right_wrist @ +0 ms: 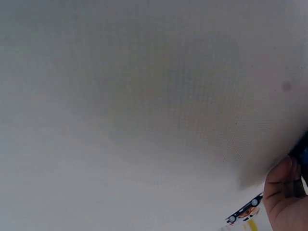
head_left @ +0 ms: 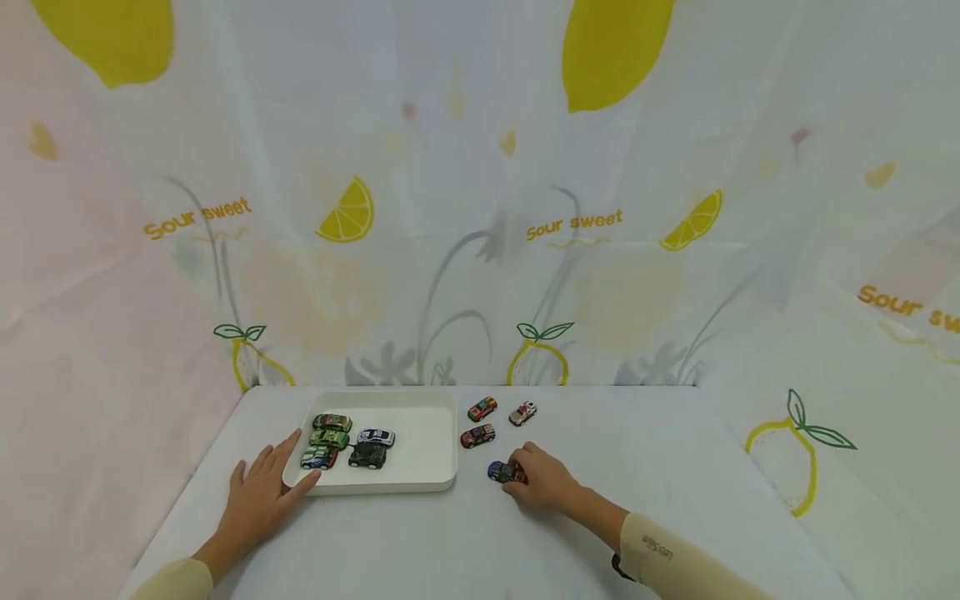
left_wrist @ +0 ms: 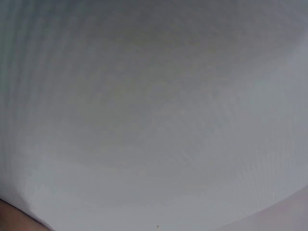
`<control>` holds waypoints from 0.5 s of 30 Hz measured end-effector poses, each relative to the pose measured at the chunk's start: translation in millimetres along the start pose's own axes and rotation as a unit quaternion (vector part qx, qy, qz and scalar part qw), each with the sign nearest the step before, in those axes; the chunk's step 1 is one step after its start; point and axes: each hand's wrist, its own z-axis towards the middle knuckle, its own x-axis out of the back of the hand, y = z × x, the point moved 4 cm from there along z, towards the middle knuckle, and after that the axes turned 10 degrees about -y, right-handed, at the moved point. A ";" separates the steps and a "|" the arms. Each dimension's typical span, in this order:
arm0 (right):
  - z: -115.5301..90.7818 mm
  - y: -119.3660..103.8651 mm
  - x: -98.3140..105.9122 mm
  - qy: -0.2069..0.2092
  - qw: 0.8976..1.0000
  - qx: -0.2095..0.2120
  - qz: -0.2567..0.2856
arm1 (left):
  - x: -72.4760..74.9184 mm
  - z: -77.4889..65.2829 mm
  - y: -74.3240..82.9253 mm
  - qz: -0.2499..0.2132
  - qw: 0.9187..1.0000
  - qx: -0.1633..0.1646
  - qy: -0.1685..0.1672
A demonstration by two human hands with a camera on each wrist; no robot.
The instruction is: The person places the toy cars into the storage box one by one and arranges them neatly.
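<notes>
My right hand (head_left: 542, 477) pinches a dark blue toy car (head_left: 498, 472) on the white table, to the right of the white tray (head_left: 420, 478). Part of that car is hidden by the fingers. In the right wrist view, the fingertips of the right hand (right_wrist: 284, 202) touch something dark blue at the edge. My left hand (head_left: 260, 498) rests against the tray's left side, fingers spread along it and the thumb at the front rim. Inside the tray, on the left, several toy cars stand in two columns, among them a green car (head_left: 329, 438), a white car (head_left: 376, 437) and a black car (head_left: 367, 456).
Between the tray and the back edge of the table on the right stand a red toy car (head_left: 482, 408), a white-and-red toy car (head_left: 522, 412) and a dark red toy car (head_left: 477, 435). A lemon-print cloth (head_left: 465, 275) hangs behind the white table (head_left: 405, 550).
</notes>
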 end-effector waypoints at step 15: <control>3.1 -12.9 31.3 0.113 0.989 0.080 0.053 | -1.4 -1.6 -4.2 -0.001 1.000 0.008 -0.006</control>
